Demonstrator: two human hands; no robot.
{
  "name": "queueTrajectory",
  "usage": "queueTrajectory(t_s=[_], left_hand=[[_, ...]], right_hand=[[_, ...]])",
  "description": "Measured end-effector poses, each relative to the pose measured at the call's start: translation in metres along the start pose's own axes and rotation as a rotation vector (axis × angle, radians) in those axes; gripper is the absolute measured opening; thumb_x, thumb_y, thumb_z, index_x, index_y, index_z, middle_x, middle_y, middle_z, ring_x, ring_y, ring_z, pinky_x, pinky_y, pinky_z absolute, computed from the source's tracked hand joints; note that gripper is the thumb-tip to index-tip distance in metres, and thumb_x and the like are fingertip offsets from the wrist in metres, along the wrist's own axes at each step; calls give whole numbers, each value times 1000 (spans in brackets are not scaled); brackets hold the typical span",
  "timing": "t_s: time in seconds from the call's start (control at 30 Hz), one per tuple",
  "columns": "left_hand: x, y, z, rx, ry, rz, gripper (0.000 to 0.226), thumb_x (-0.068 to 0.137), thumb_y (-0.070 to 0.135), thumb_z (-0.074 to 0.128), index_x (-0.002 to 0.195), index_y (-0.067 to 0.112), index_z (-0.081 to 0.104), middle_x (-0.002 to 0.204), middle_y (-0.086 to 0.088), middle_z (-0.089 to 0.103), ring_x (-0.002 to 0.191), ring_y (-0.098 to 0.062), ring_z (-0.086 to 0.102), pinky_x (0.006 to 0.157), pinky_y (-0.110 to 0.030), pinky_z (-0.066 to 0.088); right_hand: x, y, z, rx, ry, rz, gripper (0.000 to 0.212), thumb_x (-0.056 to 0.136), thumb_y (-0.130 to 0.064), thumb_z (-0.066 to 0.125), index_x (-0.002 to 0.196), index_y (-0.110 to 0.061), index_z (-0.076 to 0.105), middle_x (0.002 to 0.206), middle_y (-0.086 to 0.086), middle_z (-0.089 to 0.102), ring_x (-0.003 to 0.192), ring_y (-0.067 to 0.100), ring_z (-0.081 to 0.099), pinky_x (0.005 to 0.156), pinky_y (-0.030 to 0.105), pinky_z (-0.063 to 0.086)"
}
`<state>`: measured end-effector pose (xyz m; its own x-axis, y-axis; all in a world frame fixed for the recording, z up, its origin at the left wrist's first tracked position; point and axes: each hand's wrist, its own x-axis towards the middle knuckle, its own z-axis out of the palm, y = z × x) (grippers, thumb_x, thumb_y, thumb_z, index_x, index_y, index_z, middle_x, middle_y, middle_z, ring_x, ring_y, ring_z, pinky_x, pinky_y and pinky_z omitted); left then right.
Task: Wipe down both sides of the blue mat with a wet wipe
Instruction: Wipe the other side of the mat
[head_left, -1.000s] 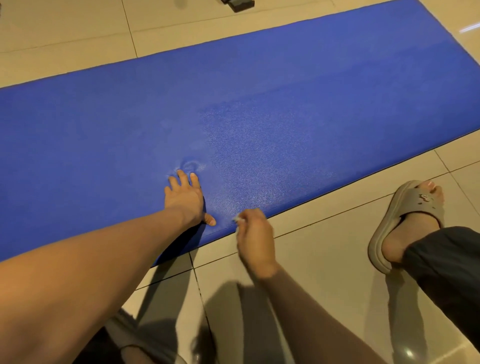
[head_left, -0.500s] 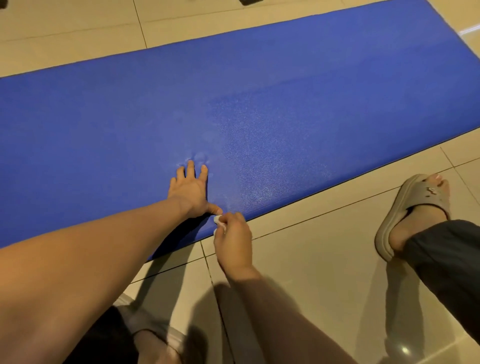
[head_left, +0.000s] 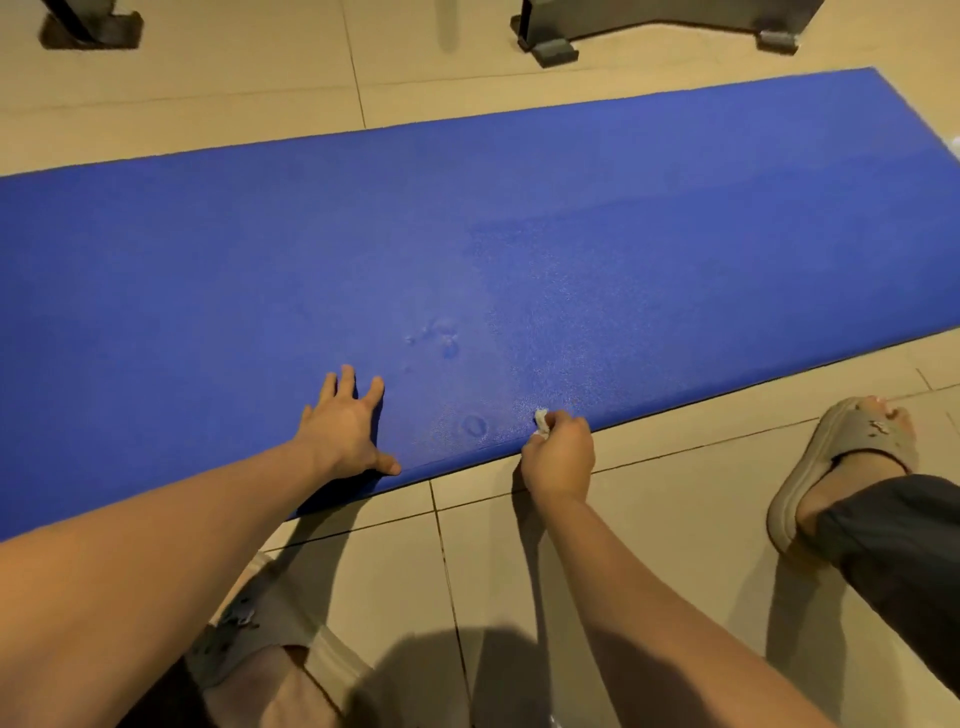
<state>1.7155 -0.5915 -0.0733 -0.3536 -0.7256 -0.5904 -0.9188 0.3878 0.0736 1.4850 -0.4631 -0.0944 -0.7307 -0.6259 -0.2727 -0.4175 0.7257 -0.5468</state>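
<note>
The blue mat (head_left: 519, 218) lies flat across the tiled floor, its right half shinier and damp-looking. My left hand (head_left: 345, 431) presses on the mat near its front edge, fingers spread and straight. Just right of it, my right hand (head_left: 558, 457) is curled at the mat's front edge and pinches a small white wet wipe (head_left: 541, 420), which pokes out above the knuckles and touches the mat. Small dents mark the mat between and beyond the hands.
Beige floor tiles surround the mat. My right foot in a grey slipper (head_left: 836, 457) stands on the tiles at the right, my left slipper (head_left: 260, 639) below. Dark furniture bases (head_left: 550, 49) (head_left: 91, 31) stand beyond the mat's far edge.
My left hand has shifted left along the mat, leaving dents where it pressed. My right hand with the wipe sits farther from it at the front edge. The camera tilted up, showing furniture bases.
</note>
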Motion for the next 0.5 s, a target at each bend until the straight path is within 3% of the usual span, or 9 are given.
queueTrajectory(t_s=[0.17,0.3,0.5], left_hand=[[-1,-8,-4,101,-55,68,123,73,61,81,161,27,3,167,-14,-7,153,-39,-1,113,-55,39],[-20,-3,5,123,-124,74,122,75,58,81,161,28,0,168,-10,-12,154,-38,-3,118,-52,34],[-20,11,-11,186,-278,6,124,79,53,81,161,26,-8,166,-11,-20,154,-39,-7,121,-52,28]], right_hand=[[4,-6,-8,-25,-93,27,24,97,-9,59,119,-5,68,114,14,64,96,28,65,74,25,41],[1,-16,-2,-26,-110,48,17,94,-7,61,111,-5,66,113,14,65,97,31,65,76,29,48],[-41,-24,29,-3,-190,-126,18,93,-6,54,107,-7,66,112,12,63,97,32,65,78,33,48]])
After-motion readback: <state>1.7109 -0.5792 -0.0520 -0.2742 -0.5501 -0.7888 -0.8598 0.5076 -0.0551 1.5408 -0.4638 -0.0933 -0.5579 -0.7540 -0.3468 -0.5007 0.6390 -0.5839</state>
